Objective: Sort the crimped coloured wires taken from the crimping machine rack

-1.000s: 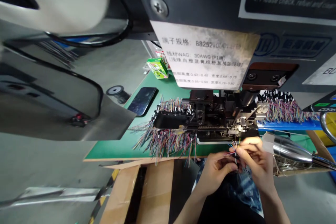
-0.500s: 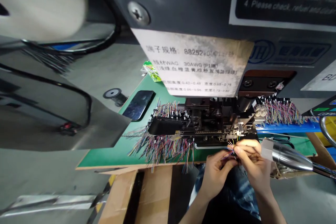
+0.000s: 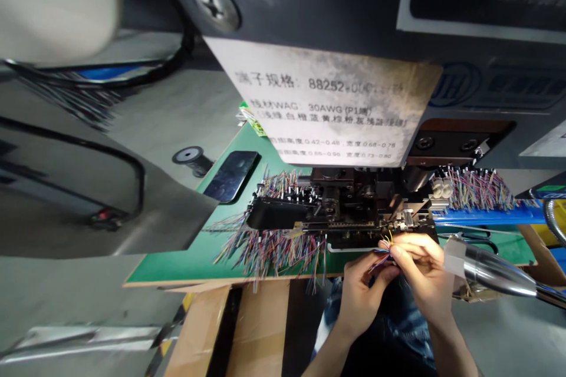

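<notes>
Fine coloured wires (image 3: 387, 244) fan out between my two hands, just in front of the metal crimping parts (image 3: 404, 219) of a dark machine (image 3: 318, 6). My left hand (image 3: 362, 291) pinches the wire bunch from the left, fingers closed. From the right, my right hand (image 3: 420, 268) holds the same bunch between thumb and fingertips. A yellow wire end points up toward the machine. The fingers hide the rest of the bunch.
Many wire bundles (image 3: 274, 250) lie left of the machine on the green table (image 3: 177, 265), near a black phone (image 3: 232, 177) and a spool (image 3: 192, 159). More wires (image 3: 480, 188) rest behind a blue tray edge (image 3: 490, 215). A shiny lamp tube (image 3: 499, 271) is beside my right hand.
Both hands have shifted slightly left in view, and the wire tips sit a little farther from the crimping parts. The camera view has moved a little too.
</notes>
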